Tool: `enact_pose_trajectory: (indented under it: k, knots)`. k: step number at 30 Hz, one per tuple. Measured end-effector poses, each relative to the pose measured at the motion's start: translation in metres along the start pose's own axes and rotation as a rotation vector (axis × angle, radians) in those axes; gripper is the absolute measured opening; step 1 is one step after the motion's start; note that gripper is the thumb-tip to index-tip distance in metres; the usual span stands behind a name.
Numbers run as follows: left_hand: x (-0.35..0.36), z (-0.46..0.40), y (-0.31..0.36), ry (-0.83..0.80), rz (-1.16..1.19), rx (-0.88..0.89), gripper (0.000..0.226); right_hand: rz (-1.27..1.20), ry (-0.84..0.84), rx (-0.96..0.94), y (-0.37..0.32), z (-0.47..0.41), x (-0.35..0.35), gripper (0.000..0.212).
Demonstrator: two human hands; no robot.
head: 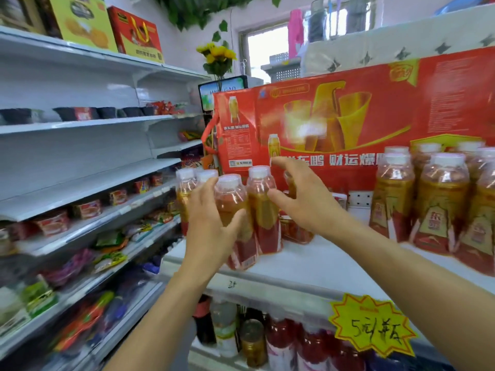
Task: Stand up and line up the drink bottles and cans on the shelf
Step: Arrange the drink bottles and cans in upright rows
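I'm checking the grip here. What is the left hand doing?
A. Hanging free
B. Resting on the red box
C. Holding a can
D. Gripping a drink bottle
D: the left hand has fingers and thumb wrapped around a white-capped bottle on the shelf.

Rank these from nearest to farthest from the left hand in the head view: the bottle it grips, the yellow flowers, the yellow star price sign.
1. Bottle, gripped by the left hand.
2. Yellow star price sign, lower right on the shelf edge.
3. Yellow flowers, up at the back.
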State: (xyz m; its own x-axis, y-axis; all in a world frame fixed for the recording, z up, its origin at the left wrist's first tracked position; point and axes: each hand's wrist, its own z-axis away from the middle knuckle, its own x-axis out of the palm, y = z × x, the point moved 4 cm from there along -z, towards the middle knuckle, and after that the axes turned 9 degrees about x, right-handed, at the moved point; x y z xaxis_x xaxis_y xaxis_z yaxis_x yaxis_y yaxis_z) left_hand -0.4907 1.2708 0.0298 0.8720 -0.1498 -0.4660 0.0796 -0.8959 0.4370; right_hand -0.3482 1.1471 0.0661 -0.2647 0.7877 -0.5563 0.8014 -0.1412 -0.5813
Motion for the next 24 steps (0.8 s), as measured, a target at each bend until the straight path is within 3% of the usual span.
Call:
enact_pose_trajectory:
  k: [8,14,24]
  knots:
    - [0.009,-0.017,-0.017,-0.138,-0.066,0.020,0.100,-0.083,-0.209,0.272,0.006,-0.041,0.044,0.078]
    - [0.009,-0.025,-0.023,-0.128,-0.069,0.030,0.095,-0.077,-0.120,0.236,0.003,-0.032,0.040,0.065]
    - [0.029,-0.021,0.021,-0.189,0.094,0.119,0.093,-0.070,0.003,0.230,0.025,0.012,-0.024,0.067]
